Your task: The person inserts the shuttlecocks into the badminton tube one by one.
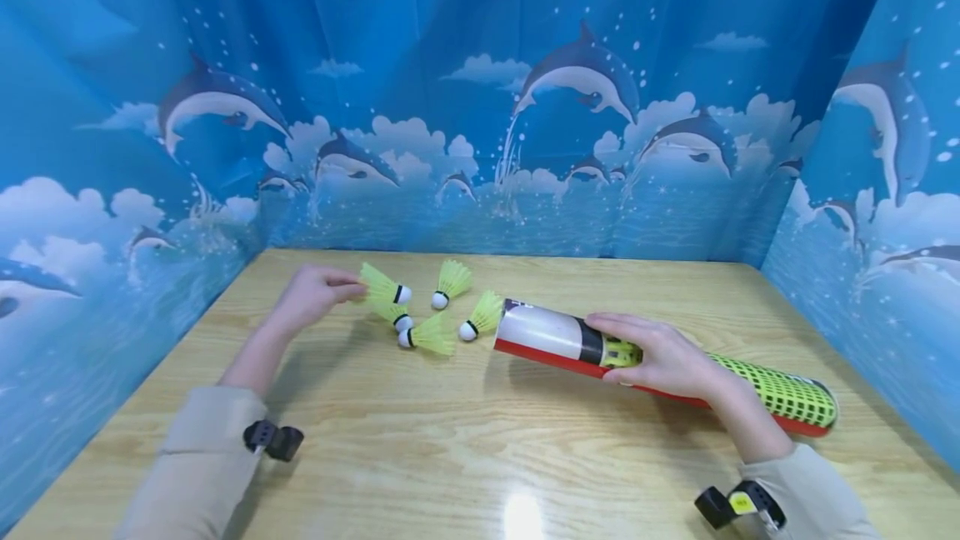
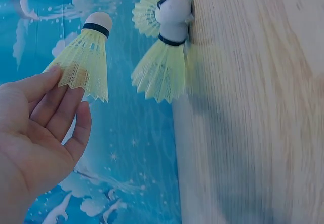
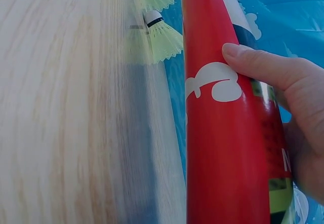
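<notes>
My left hand pinches a yellow shuttlecock by the edge of its skirt, its white cork tip pointing away from the fingers. Below and beside it on the table lie several more yellow shuttlecocks, one of them close to the tube's end. In my right hand is a long shuttlecock tube, red, white, black and green, gripped around its middle. The tube slants, its left end raised off the table toward the shuttlecocks. Whether anything is inside the tube I cannot tell.
The wooden table has a light grain. A blue curtain printed with dolphins and clouds stands behind it and along both sides. Each wrist carries a small black camera.
</notes>
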